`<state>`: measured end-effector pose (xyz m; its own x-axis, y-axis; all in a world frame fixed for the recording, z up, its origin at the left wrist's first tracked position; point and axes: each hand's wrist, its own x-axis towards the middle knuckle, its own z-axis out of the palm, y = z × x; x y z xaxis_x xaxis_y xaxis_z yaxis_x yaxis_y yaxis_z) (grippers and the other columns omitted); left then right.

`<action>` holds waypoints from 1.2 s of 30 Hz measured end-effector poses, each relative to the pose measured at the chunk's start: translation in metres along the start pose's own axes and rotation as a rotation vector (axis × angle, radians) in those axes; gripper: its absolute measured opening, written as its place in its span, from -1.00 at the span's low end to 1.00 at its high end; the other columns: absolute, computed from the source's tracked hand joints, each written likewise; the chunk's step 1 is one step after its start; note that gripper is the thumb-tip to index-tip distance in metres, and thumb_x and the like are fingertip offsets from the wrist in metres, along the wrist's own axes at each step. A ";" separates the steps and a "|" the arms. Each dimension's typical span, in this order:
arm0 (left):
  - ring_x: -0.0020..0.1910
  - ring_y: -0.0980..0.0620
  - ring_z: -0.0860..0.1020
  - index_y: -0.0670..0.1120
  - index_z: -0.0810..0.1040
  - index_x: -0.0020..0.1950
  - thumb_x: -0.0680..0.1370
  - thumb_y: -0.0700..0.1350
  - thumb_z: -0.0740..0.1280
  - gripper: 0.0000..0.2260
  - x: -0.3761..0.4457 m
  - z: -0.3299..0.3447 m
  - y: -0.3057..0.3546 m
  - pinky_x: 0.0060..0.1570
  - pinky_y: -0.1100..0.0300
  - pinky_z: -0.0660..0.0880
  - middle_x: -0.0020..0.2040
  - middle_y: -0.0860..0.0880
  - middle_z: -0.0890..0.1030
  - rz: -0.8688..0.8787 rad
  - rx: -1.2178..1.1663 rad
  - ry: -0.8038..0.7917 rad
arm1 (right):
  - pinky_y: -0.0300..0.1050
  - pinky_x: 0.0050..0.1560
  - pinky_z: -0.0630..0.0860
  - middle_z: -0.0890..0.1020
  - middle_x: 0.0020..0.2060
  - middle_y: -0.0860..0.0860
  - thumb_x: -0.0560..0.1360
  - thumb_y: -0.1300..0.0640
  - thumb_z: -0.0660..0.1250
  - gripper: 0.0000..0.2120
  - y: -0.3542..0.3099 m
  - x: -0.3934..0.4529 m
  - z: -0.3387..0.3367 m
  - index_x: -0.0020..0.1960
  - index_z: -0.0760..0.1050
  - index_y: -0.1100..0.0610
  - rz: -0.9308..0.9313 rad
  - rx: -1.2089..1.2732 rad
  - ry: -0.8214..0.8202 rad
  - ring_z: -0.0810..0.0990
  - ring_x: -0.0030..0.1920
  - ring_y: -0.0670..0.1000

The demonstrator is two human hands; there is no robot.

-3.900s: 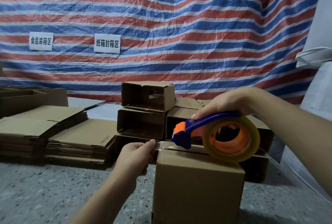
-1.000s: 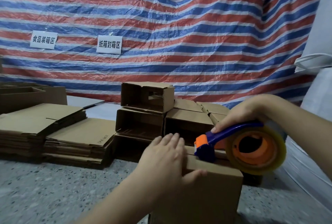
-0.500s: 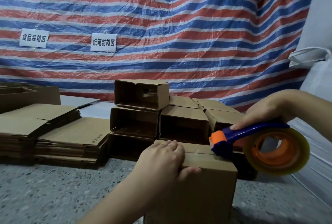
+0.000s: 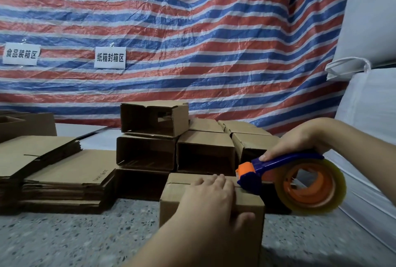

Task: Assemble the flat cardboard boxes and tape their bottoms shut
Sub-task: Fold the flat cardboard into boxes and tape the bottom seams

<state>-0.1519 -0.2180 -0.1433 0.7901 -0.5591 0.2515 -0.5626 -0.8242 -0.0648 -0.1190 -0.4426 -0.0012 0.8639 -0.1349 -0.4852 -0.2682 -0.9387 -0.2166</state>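
Cardboard box under left hand, tape dispenser in right hand

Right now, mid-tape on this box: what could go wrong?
1. The left hand lies flat over the box top beside the tape dispenser head; its fingers could get caught by the head or stuck under tape.
2. The dispenser head sits at the box's right edge; if the right hand tilts it, the strip may come off the flap seam.
3. The assembled boxes stacked just behind could get knocked.
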 end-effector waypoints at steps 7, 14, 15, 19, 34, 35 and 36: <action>0.56 0.00 0.12 -0.02 0.15 0.56 0.54 0.41 0.02 -0.28 0.001 0.005 -0.003 0.50 0.00 0.05 0.59 -0.03 0.18 0.007 0.030 0.046 | -0.11 0.02 0.61 0.74 0.01 0.10 0.15 -0.44 0.47 -0.12 0.004 -0.003 -0.015 0.26 0.54 0.13 -0.025 -0.040 -0.013 0.72 -0.05 0.02; 0.56 0.02 0.11 -0.01 0.11 0.58 0.54 0.42 -0.01 -0.27 -0.002 0.004 -0.001 0.51 0.03 0.03 0.59 -0.02 0.17 0.006 0.027 0.082 | -0.14 0.04 0.53 0.72 -0.01 0.06 0.25 -0.45 0.43 -0.21 0.022 0.003 -0.010 0.24 0.56 0.09 0.019 -0.062 -0.045 0.65 -0.03 0.01; 0.56 0.02 0.12 -0.01 0.07 0.59 0.54 0.42 -0.01 -0.25 -0.002 0.005 -0.001 0.51 0.04 0.03 0.59 -0.02 0.17 0.003 0.025 0.085 | -0.13 0.07 0.53 0.72 0.01 0.07 0.26 -0.45 0.42 -0.21 0.024 0.005 -0.006 0.25 0.56 0.09 0.011 -0.056 -0.048 0.65 -0.01 0.02; 0.57 -0.05 0.09 -0.05 -0.20 0.60 0.53 0.44 -0.03 -0.16 0.003 -0.003 0.008 0.51 -0.01 0.04 0.60 -0.08 0.11 -0.019 0.006 0.015 | -0.09 0.15 0.54 0.71 0.09 0.12 0.27 -0.46 0.40 -0.20 0.033 0.011 0.000 0.26 0.56 0.11 -0.016 0.002 -0.039 0.66 0.03 0.04; 0.56 -0.03 0.12 -0.02 0.03 0.61 0.54 0.40 0.08 -0.23 0.015 0.007 0.032 0.50 0.07 0.05 0.59 -0.05 0.16 0.016 -0.026 0.129 | -0.09 0.10 0.52 0.71 -0.04 0.06 0.12 -0.54 0.47 -0.11 0.071 0.005 -0.017 0.17 0.62 0.12 -0.029 -0.054 -0.112 0.64 -0.04 0.02; 0.56 -0.03 0.12 0.01 0.02 0.61 0.54 0.40 0.08 -0.24 0.015 0.008 0.031 0.50 0.07 0.06 0.59 -0.05 0.17 0.024 -0.025 0.136 | -0.11 0.08 0.55 0.73 -0.07 0.03 0.13 -0.56 0.44 -0.16 0.064 0.002 -0.015 0.12 0.64 0.08 0.006 -0.144 -0.095 0.67 -0.06 0.00; 0.56 -0.03 0.12 0.04 0.01 0.60 0.54 0.41 0.07 -0.25 0.015 0.008 0.030 0.50 0.06 0.06 0.59 -0.05 0.17 0.032 -0.025 0.140 | -0.14 0.04 0.57 0.74 -0.09 0.01 0.15 -0.57 0.41 -0.20 0.054 0.001 -0.012 0.08 0.65 0.05 0.039 -0.231 -0.076 0.70 -0.08 -0.02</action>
<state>-0.1549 -0.2524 -0.1493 0.7306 -0.5658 0.3822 -0.5947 -0.8023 -0.0509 -0.1272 -0.4970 -0.0037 0.8178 -0.1568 -0.5537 -0.1890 -0.9820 -0.0010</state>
